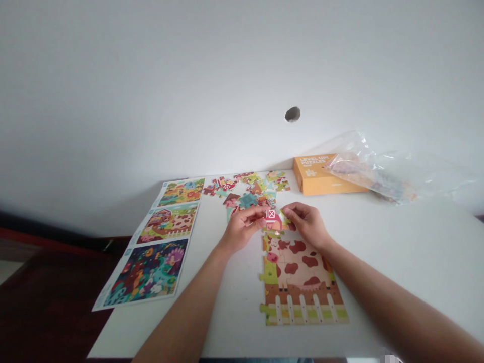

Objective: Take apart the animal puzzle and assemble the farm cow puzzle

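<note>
My left hand (242, 229) and my right hand (306, 223) meet above the top edge of an assembled cow jigsaw section (300, 282). Between their fingertips is a jigsaw piece (273, 220) showing a red barn with a white crossed door. Its lower edge sits at or just above the section, and I cannot tell whether they touch. The section shows brown-spotted hide above a white picket fence. Loose jigsaw pieces (245, 190) lie in a scattered heap just beyond my hands.
A printed sheet of puzzle pictures (162, 242) lies left of the pieces, overhanging the white table (393, 262). At the back stand an orange puzzle box (317, 176) and a crumpled clear plastic bag (378, 174). A white wall rises behind, with a small dark hole (292, 114).
</note>
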Motion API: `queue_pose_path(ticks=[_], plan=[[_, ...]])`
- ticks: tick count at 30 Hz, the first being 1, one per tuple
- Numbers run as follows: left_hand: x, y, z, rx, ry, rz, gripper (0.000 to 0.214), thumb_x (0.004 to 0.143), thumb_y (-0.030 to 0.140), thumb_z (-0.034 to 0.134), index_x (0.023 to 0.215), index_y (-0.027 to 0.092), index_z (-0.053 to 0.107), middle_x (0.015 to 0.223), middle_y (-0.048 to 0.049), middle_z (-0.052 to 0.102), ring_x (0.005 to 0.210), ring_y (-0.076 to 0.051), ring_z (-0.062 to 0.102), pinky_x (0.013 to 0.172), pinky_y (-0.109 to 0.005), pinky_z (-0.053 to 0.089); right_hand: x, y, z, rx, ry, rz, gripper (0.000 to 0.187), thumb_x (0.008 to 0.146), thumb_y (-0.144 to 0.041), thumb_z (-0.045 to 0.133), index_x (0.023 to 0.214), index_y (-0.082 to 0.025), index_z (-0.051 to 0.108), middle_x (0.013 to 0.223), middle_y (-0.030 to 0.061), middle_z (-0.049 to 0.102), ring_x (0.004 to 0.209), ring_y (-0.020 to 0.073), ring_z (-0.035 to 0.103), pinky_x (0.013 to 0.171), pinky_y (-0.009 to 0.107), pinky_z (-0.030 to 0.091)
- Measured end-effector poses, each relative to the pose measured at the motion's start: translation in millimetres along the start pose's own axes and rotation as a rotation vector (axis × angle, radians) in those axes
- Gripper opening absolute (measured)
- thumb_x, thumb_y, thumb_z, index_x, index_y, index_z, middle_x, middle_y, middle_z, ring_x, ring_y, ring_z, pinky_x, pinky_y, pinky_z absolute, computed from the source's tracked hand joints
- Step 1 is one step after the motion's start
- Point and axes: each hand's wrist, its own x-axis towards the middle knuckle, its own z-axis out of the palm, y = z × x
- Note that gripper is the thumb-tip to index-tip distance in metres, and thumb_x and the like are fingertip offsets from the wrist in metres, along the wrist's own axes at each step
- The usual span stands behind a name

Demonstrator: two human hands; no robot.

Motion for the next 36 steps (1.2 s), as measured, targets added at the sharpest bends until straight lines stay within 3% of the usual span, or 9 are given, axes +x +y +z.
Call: queue_pose_path(ticks=[9, 15, 20, 26, 32, 36], plan=[[1, -4, -1.5, 0.018, 0.017, 0.027, 0.038, 0.080, 0.035, 0.073, 0.112, 0.014, 0.071, 0.077, -0.0017, 0.062, 0.074, -0.014, 0.058, 0.071, -0.025, 0.048, 0, 0, -1, -0.067, 0.006, -0.019, 0.043, 0.084, -0.057, 0.062, 0.089, -0.015, 0.067, 0.060, -0.0026, 0.052, 0.053, 0.0104, 0.045, 0.050, 0.023, 0.037], [0, -5, -2.3, 0.021, 0.023, 0.026, 0.036, 0.082, 0.035, 0.071, 0.111, 0.014, 0.070, 0.078, -0.0017, 0.061, 0.076, -0.015, 0.058, 0.072, -0.026, 0.047, -1, -1, -1, -0.088, -0.007, -0.030, 0.042, 0.086, -0.056, 0.061, 0.089, -0.015, 0.068, 0.060, -0.0023, 0.051, 0.054, 0.0103, 0.044, 0.050, 0.022, 0.036], [0, -2, -1.5, 0.038, 0.037, 0.030, 0.028, 0.082, 0.036, 0.070, 0.099, 0.013, 0.072, 0.081, -0.0042, 0.063, 0.079, -0.017, 0.059, 0.072, -0.027, 0.048, -1, -1, -1, -0.109, 0.000, -0.030, 0.043, 0.085, -0.058, 0.061, 0.089, -0.015, 0.068, 0.060, -0.0019, 0.050, 0.054, 0.0105, 0.043, 0.049, 0.023, 0.035], [0, 1, -0.9, 0.037, 0.053, 0.019, 0.033, 0.081, 0.035, 0.071, 0.107, 0.014, 0.071, 0.081, -0.0038, 0.064, 0.077, -0.016, 0.059, 0.073, -0.027, 0.047, -1, -2, -1, -0.081, -0.017, -0.033, 0.041, 0.085, -0.056, 0.061, 0.090, -0.016, 0.068, 0.059, -0.0030, 0.049, 0.053, 0.0102, 0.041, 0.049, 0.023, 0.033], [0, -5, -4.6, 0.048, 0.085, 0.051, 0.030, 0.082, 0.037, 0.070, 0.101, 0.014, 0.073, 0.082, -0.0044, 0.063, 0.076, -0.016, 0.057, 0.069, -0.026, 0.045, -4, -6, -2, -0.106, -0.059, -0.079, 0.039, 0.089, -0.053, 0.058, 0.089, -0.015, 0.066, 0.064, -0.0010, 0.054, 0.056, 0.0108, 0.044, 0.053, 0.024, 0.035], [0, -6, -5.9, 0.037, 0.128, 0.066, 0.033, 0.082, 0.035, 0.070, 0.108, 0.015, 0.072, 0.079, -0.0029, 0.062, 0.070, -0.013, 0.053, 0.063, -0.023, 0.041, -7, -12, -7, -0.185, -0.152, -0.122, 0.038, 0.090, -0.050, 0.055, 0.076, -0.015, 0.064, 0.064, 0.0016, 0.059, 0.058, 0.0125, 0.048, 0.055, 0.025, 0.036]])
